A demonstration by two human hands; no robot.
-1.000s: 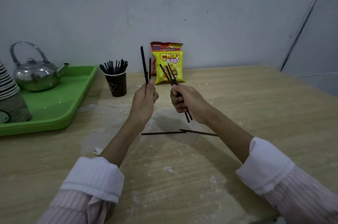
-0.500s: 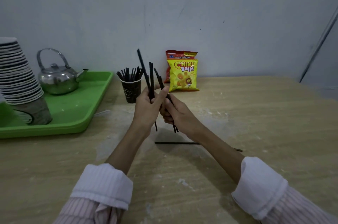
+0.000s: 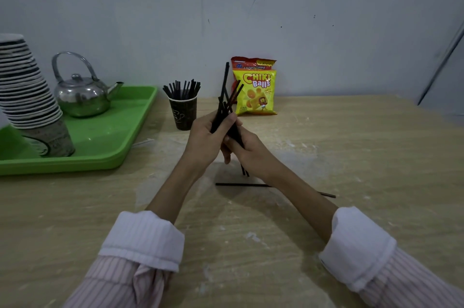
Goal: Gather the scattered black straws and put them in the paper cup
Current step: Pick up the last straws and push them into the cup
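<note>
Both hands meet above the middle of the table around one bundle of several black straws (image 3: 224, 96) that points up and slightly right. My left hand (image 3: 206, 140) grips the bundle from the left, thumb across it. My right hand (image 3: 247, 150) holds its lower part, with straw ends sticking out below the palm. A dark paper cup (image 3: 183, 114) holding several black straws stands to the left of the hands, beside the tray. Two black straws lie flat on the table: one (image 3: 238, 184) just under the hands, another (image 3: 327, 194) partly hidden behind my right forearm.
A green tray (image 3: 113, 142) at the left carries a metal kettle (image 3: 81, 95) and a leaning stack of paper cups (image 3: 27, 91). Two snack bags (image 3: 254, 91) stand against the wall behind the hands. The wooden table (image 3: 351, 157) is dusted with white marks.
The two hands, apart a second ago with straws in each, have come together and merged their straws into one bundle. The camera has shifted, showing more of the tray.
</note>
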